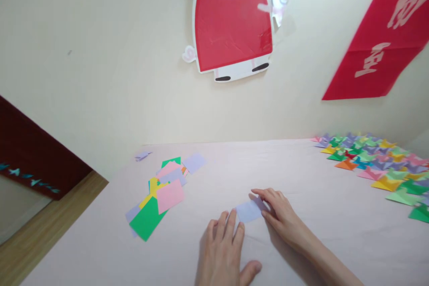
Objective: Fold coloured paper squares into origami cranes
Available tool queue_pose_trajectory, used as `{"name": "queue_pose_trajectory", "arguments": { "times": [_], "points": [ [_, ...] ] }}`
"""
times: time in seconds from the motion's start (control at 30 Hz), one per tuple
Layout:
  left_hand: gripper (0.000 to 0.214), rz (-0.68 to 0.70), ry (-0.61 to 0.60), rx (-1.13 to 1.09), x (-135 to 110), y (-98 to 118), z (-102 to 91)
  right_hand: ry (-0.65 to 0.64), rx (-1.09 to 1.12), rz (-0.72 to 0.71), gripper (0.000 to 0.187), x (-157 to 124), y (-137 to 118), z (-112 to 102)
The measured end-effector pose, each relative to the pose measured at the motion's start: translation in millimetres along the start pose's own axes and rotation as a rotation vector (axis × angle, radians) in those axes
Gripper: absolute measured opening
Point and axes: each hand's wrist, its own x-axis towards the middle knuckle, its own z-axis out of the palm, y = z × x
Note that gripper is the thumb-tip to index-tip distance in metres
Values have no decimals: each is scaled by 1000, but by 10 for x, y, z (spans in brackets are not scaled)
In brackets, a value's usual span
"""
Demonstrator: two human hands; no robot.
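Observation:
A small lavender paper [248, 210] lies folded on the pale table [318, 214] in front of me. My left hand [223, 250] rests flat with its fingers stretched, their tips on the paper's near left edge. My right hand [279, 214] lies on the paper's right end, fingers extended and pressing its fold down. Neither hand grips anything.
A loose stack of coloured paper squares [159, 196] in green, pink, yellow and lavender sits to the left. Several folded paper figures [378, 161] cover the table's far right. A small lavender scrap [143, 156] lies near the back edge. The wall [100, 53] behind holds a cartoon cut-out [233, 27] and a red banner [385, 40].

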Motion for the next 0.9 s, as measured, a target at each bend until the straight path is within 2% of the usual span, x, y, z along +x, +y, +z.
{"name": "queue_pose_trajectory", "arguments": {
  "times": [0.2, 0.37, 0.47, 0.53, 0.57, 0.7, 0.8, 0.9],
  "points": [
    [61, -63, 34, -28, -77, -19, 16, 61, 196, 11, 37, -50, 103, -6],
    [53, -158, 76, -145, 3, 6, 71, 90, 290, 102, 40, -44, 46, -16],
    [71, -299, 100, -422, 182, -16, 19, 142, 420, 165, 32, 16, -40, -42],
    [87, -383, 89, -697, 351, -75, -6, 154, 585, 220, 27, 65, -97, -79],
    [87, -416, 63, -847, 441, -117, -6, 144, 676, 249, 28, 91, -122, -102],
    [56, -329, 85, -1312, 761, -286, 52, 138, 972, 326, 35, 196, -172, -164],
    [61, -302, 146, -1569, 932, -333, 82, 183, 1090, 336, 37, 304, -143, -105],
    [47, -294, 135, -1750, 1038, -319, 80, 241, 1204, 316, 37, 415, -79, 35]
  ]
}}
